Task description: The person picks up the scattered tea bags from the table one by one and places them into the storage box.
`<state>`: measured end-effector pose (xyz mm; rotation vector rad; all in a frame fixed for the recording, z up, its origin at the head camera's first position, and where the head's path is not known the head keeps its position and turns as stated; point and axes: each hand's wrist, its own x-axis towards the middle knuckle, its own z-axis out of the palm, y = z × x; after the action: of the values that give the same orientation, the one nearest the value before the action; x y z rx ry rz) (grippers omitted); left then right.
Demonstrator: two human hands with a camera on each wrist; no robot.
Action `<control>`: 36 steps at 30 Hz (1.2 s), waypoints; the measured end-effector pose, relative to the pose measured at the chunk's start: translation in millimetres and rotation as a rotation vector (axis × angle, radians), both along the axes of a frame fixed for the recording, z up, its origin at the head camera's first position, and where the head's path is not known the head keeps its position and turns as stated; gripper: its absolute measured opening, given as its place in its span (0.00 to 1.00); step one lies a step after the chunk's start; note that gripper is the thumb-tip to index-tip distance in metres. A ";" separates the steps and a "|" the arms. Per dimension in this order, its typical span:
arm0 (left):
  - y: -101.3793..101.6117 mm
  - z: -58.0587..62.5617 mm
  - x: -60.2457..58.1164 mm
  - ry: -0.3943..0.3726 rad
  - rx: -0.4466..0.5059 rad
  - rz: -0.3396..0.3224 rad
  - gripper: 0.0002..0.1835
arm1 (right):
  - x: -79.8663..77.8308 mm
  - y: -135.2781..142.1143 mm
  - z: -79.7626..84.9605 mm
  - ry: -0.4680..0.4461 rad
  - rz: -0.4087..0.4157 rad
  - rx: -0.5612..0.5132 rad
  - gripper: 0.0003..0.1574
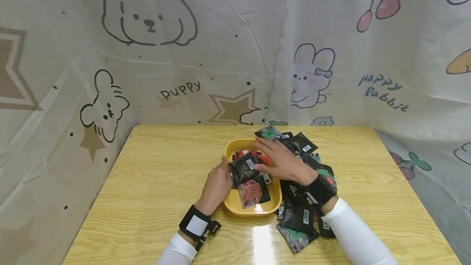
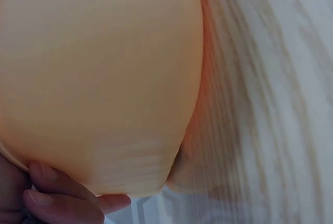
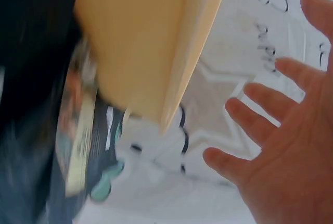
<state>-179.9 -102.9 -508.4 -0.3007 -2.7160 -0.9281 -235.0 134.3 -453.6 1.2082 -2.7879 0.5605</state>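
Observation:
A yellow plastic basin [image 1: 235, 212] holds several small sachets, among them a black one with a white barcode label [image 1: 243, 168] and one with a reddish picture [image 1: 252, 193]. My left hand [image 1: 218, 182] grips the basin's left side; its fingertips [image 2: 44, 171] show against the outer wall in the left wrist view. Over the basin's right rim hovers my right hand [image 1: 284, 162], fingers spread and nothing held. The right wrist view shows that same hand [image 3: 291, 125] beside the basin's outer wall [image 3: 140, 41].
Right of the basin lies a loose heap of black sachets [image 1: 296, 218], some with green and grey picture sides, reaching from the table's back edge toward the front. The wood-grain table [image 1: 158, 175] meets a cloth backdrop [image 1: 220, 64] with cartoon drawings behind and at the sides.

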 end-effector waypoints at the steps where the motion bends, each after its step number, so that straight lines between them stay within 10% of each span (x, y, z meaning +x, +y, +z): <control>1: -0.4 0.1 0.1 -0.001 0.000 0.002 0.25 | -5.8 5.5 1.9 0.012 -0.022 -0.006 0.44; 7: -1.9 0.5 0.9 -0.025 0.009 -0.002 0.25 | -45.7 50.9 4.1 0.041 -0.208 -0.007 0.46; 14: -2.6 1.1 0.3 -0.016 0.012 0.001 0.25 | -77.7 97.8 -29.5 -0.089 -0.354 0.111 0.53; 21: -3.1 1.2 1.1 -0.049 0.013 0.007 0.26 | -78.0 111.9 -58.6 -0.230 -0.369 0.161 0.46; 36: -1.6 1.0 0.7 -0.053 0.009 0.009 0.26 | -65.9 118.2 -64.0 -0.059 -0.431 0.139 0.31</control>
<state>-179.2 -104.5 -507.5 -0.2652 -2.7585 -0.9584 -301.0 252.6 -517.6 0.5754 -3.0438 0.3761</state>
